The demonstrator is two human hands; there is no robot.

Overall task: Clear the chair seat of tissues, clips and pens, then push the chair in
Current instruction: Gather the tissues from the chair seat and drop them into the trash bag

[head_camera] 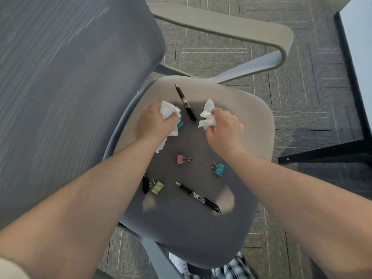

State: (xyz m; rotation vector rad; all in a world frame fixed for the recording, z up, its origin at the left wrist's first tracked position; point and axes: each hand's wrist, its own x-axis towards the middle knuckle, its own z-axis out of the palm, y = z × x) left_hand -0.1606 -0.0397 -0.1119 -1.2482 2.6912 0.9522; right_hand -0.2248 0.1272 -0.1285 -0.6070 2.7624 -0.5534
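Observation:
My left hand (154, 122) is shut on a crumpled white tissue (169, 110) over the grey chair seat (251, 121); part of it hangs below my wrist. My right hand (225, 125) grips a second white tissue (207, 116). Between the hands lies a black pen (186, 103). A teal clip (180, 124) peeks out beside my left hand. Nearer me lie a pink binder clip (182, 159), a teal binder clip (219, 169), a yellow-green binder clip (157, 187), a second black pen (198, 197), and a third pen (145, 185) partly hidden under my left forearm.
The chair's grey mesh backrest (70, 87) fills the left side. A beige armrest (231, 31) curves at the top. A white desk edge (360, 47) and its black leg (326, 156) stand at the right on grey carpet (302, 87). Plaid trousers (233, 268) show at the bottom.

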